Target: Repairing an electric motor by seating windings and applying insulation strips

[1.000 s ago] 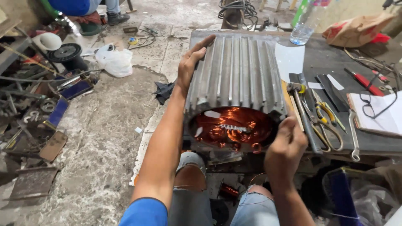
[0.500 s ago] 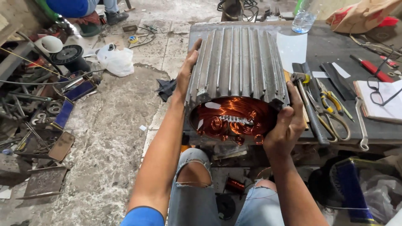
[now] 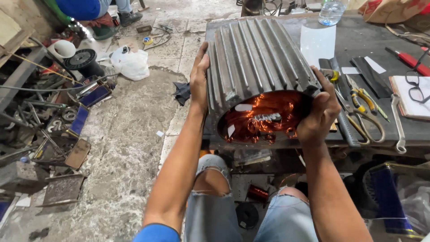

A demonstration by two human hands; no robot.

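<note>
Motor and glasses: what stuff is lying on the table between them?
In the head view, between the motor and the glasses lie scissors, yellow-handled pliers and a wrench.

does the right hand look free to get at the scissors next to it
Probably yes, once it lets go: the right hand grips the finned motor housing, and the scissors lie uncovered on the bench just beside it.

1. Left hand (image 3: pixel 199 78) & right hand (image 3: pixel 320 112): bare, no gloves, rings or watch seen.
2. Forearms bare; blue short sleeve (image 3: pixel 156 233) on the left arm, only its edge in view.
3. Light-blue jeans (image 3: pixel 215 215), ripped at both knees, frayed edges.
</note>
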